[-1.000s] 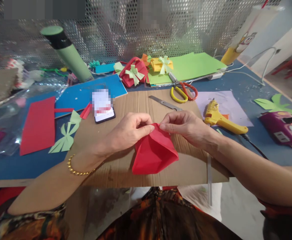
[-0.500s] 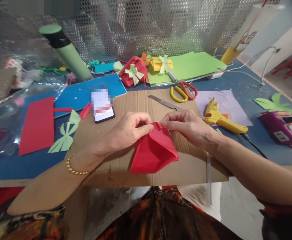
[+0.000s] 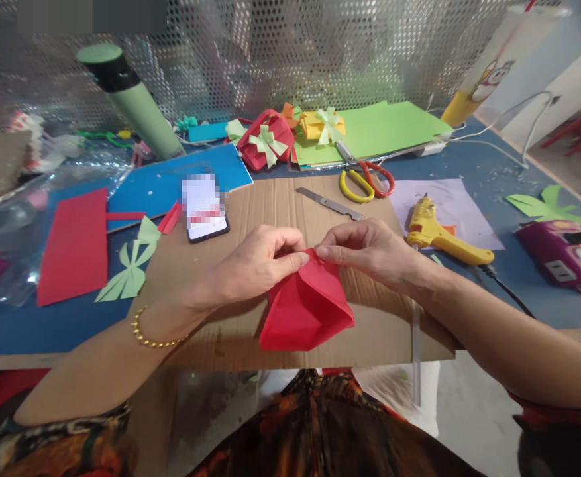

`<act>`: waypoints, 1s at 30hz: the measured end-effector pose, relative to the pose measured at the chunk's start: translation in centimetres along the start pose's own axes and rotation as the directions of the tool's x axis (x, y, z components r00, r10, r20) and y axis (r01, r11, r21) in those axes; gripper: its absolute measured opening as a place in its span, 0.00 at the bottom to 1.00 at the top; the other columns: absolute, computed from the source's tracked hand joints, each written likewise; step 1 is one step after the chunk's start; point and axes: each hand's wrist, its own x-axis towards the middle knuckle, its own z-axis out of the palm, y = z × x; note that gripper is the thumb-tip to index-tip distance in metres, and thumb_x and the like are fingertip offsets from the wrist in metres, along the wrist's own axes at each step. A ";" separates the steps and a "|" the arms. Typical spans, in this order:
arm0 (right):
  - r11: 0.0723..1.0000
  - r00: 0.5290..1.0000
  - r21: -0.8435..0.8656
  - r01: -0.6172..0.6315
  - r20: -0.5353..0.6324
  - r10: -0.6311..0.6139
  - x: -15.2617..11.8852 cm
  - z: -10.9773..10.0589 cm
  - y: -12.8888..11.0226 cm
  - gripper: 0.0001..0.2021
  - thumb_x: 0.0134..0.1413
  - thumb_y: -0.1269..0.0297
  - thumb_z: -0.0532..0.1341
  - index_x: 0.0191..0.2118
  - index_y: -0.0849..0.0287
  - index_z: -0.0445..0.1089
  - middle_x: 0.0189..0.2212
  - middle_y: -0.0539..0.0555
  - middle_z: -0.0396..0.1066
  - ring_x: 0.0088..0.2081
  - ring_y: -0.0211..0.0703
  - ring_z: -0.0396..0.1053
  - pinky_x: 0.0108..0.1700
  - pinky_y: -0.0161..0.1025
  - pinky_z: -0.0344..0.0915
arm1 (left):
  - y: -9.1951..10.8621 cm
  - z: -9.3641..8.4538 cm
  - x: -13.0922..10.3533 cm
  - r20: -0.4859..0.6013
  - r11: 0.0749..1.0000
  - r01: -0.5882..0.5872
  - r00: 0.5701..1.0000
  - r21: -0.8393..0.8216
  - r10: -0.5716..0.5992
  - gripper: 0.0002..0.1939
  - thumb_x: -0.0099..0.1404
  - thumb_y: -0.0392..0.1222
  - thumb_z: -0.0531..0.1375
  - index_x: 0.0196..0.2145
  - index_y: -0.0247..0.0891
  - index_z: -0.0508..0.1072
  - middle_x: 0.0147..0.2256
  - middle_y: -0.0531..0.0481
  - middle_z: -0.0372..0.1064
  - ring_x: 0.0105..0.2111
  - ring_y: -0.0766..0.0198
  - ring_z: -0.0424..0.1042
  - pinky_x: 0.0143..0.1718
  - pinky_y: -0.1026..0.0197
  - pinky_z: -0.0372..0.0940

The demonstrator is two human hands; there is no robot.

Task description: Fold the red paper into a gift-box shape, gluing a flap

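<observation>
A piece of folded red paper [image 3: 307, 308], shaped like a small open pouch, is held over the cardboard sheet [image 3: 211, 278]. My left hand [image 3: 270, 258] pinches its top edge from the left, thumb in front. At the same edge, my right hand [image 3: 362, 252] pinches from the right, so the two thumbs almost meet. The wide opening of the paper faces me. Just beyond my hands lies a flat metal blade [image 3: 330, 203], and behind it rest scissors [image 3: 364, 179] with one yellow and one red handle loop.
A yellow glue gun [image 3: 444, 238] lies on pale purple paper at right, near a purple power socket [image 3: 563, 255]. At left are a phone [image 3: 205, 209], red paper [image 3: 74, 248] and a green paper bow [image 3: 130, 268]. A green bottle [image 3: 141, 112] and a drink cup [image 3: 493, 73] stand behind.
The folded red paper has tipped slightly and its top edge sits a little lower. My right hand has shifted slightly left along that edge; both hands still grip it.
</observation>
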 end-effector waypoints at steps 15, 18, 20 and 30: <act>0.995 0.995 0.095 -0.008 -0.094 0.017 0.0 1.3 0.5 0.25 0.51 0.38 0.70 0.27 0.57 0.70 0.25 0.50 0.68 0.28 0.37 0.62 0.29 0.37 0.57 | 0.3 0.0 -0.2 -0.037 1.000 0.007 0.999 0.012 -0.007 0.11 0.67 0.39 0.58 0.27 0.36 0.72 0.24 0.54 0.65 0.26 0.68 0.62 0.26 0.64 0.54; 0.988 0.994 0.152 -0.022 -0.099 0.038 -0.2 1.5 0.3 0.25 0.50 0.39 0.72 0.27 0.57 0.68 0.24 0.49 0.67 0.27 0.36 0.61 0.29 0.36 0.56 | 0.3 0.0 -0.1 -0.038 1.000 0.013 0.999 0.008 -0.012 0.11 0.67 0.39 0.58 0.27 0.36 0.72 0.25 0.53 0.66 0.27 0.67 0.63 0.26 0.64 0.55; 0.986 0.996 0.163 -0.028 -0.084 0.042 -0.3 1.4 0.2 0.25 0.53 0.40 0.71 0.26 0.57 0.67 0.24 0.48 0.66 0.27 0.36 0.61 0.29 0.37 0.57 | 0.3 0.0 -0.1 -0.032 1.000 0.007 0.999 0.010 -0.007 0.11 0.67 0.39 0.58 0.27 0.36 0.72 0.25 0.54 0.66 0.26 0.67 0.63 0.26 0.64 0.55; 0.999 0.994 -0.037 0.023 0.106 -0.019 0.0 -0.8 0.1 0.18 0.57 0.47 0.69 0.29 0.59 0.76 0.27 0.51 0.73 0.30 0.38 0.66 0.33 0.38 0.62 | 0.5 -0.1 -0.1 0.004 0.998 0.004 1.000 0.056 -0.005 0.13 0.66 0.39 0.58 0.23 0.38 0.66 0.23 0.55 0.60 0.24 0.69 0.59 0.24 0.64 0.51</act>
